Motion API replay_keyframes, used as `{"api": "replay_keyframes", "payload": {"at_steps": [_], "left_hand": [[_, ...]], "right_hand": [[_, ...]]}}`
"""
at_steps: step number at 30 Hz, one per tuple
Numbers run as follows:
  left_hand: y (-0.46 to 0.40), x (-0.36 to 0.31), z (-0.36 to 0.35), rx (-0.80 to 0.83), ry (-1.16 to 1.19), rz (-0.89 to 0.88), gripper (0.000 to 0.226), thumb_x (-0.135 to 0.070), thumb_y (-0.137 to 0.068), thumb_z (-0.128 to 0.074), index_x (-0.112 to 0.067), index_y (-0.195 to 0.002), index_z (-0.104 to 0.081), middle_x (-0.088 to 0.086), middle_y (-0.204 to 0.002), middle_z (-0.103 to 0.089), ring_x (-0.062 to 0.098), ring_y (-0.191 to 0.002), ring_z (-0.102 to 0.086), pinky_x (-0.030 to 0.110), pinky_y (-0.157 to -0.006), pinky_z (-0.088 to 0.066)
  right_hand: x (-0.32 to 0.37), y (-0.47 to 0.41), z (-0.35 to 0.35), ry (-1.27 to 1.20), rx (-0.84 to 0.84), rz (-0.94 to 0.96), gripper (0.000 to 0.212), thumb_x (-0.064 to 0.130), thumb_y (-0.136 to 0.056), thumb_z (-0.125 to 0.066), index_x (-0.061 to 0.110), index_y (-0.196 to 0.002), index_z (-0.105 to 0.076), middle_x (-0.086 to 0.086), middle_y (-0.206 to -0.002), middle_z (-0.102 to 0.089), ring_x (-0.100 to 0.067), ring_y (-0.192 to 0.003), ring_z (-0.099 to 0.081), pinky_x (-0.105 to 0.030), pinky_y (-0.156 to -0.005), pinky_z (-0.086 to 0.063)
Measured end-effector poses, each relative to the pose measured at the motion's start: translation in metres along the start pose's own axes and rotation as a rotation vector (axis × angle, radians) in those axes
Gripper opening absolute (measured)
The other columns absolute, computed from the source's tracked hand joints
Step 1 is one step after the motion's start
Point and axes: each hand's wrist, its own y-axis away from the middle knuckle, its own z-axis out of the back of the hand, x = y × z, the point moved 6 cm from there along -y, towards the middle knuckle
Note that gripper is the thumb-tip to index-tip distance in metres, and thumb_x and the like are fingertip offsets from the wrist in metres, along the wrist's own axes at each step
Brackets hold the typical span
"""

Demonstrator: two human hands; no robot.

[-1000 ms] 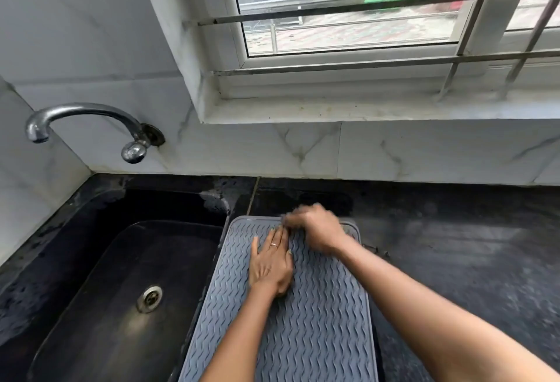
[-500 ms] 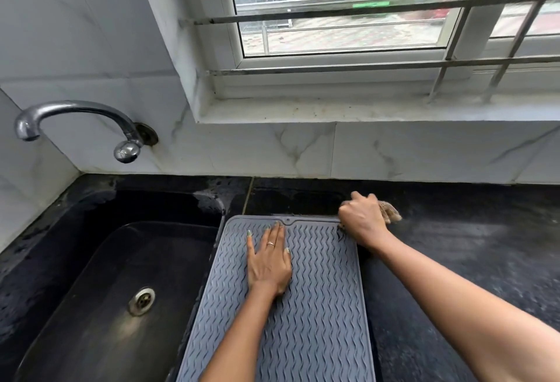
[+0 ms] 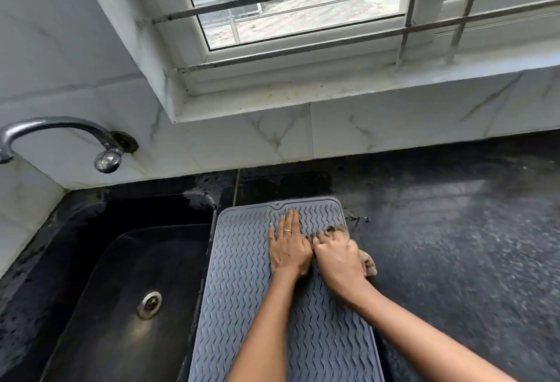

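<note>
Two hands on the grey ridged drying mat, which lies on the dark counter with the sink at its 9 o'clock and the tap beyond at 10. The left hand stays flat, fingers straight and together, pressing the mat's 12 o'clock end, holding nothing; same spot as a second ago. The right hand is fisted round a bunched brownish cloth, knuckles up. Half a second back that fist sat at the mat's 1 o'clock corner, partly off the edge; now it has drawn back toward 6 o'clock and inward, touching the left hand's thumb side, cloth trailing at its 3 o'clock over the mat's right edge. Reading: the far strip looks wiped, stroke now working down the right side; most of the near mat likely still to do
</note>
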Motion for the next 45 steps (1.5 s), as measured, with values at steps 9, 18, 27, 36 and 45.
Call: {"api": "replay_keyframes", "payload": {"at_steps": [9,18,27,36,45], "left_hand": [[0.031,-0.002,0.002,-0.041,-0.001,-0.128,0.054,-0.033,-0.102,-0.024,-0.022,-0.152,-0.009,-0.003,-0.161,-0.008,0.016,-0.149,-0.004,0.037,-0.119,0.004],[0.036,0.005,-0.011,-0.088,-0.025,-0.093,0.053,-0.034,-0.102,-0.021,-0.025,-0.152,-0.005,-0.006,-0.161,-0.006,0.013,-0.149,-0.003,0.037,-0.119,0.0],[0.036,0.004,-0.009,-0.085,-0.009,-0.103,0.054,-0.031,-0.102,-0.024,-0.027,-0.152,-0.004,-0.007,-0.161,-0.004,0.013,-0.148,-0.003,0.038,-0.119,0.001],[0.038,0.004,-0.011,-0.119,0.022,-0.105,0.054,-0.034,-0.101,-0.025,-0.029,-0.151,-0.005,-0.009,-0.16,-0.004,0.012,-0.148,-0.002,0.037,-0.119,0.006],[0.038,0.006,-0.011,-0.118,0.016,-0.105,0.052,-0.035,-0.102,-0.023,-0.031,-0.151,-0.005,-0.011,-0.16,-0.004,0.011,-0.148,-0.003,0.038,-0.119,0.004]], "right_hand": [[-0.023,-0.064,0.019,-0.226,0.021,-0.066,0.036,0.009,-0.09,-0.044,0.017,-0.122,-0.058,-0.009,-0.136,-0.049,-0.034,-0.128,-0.036,-0.046,-0.104,-0.033],[-0.011,-0.045,-0.012,-0.165,-0.116,0.002,0.036,0.017,-0.096,-0.037,0.015,-0.129,-0.052,-0.007,-0.133,-0.054,-0.028,-0.126,-0.041,-0.043,-0.104,-0.034],[-0.006,0.037,-0.005,-0.176,-0.156,0.004,0.01,0.009,-0.073,-0.068,0.016,-0.07,-0.074,-0.002,-0.073,-0.072,-0.023,-0.071,-0.065,-0.033,-0.06,-0.052],[-0.034,-0.054,0.0,-0.275,0.034,-0.055,0.052,0.008,-0.088,-0.047,0.014,-0.139,-0.041,-0.011,-0.144,-0.04,-0.032,-0.134,-0.03,-0.048,-0.11,-0.028],[-0.013,0.029,-0.015,-0.254,-0.424,-0.037,0.018,0.001,-0.074,-0.062,0.011,-0.085,-0.072,-0.007,-0.086,-0.072,-0.027,-0.08,-0.066,-0.036,-0.065,-0.053]]}}
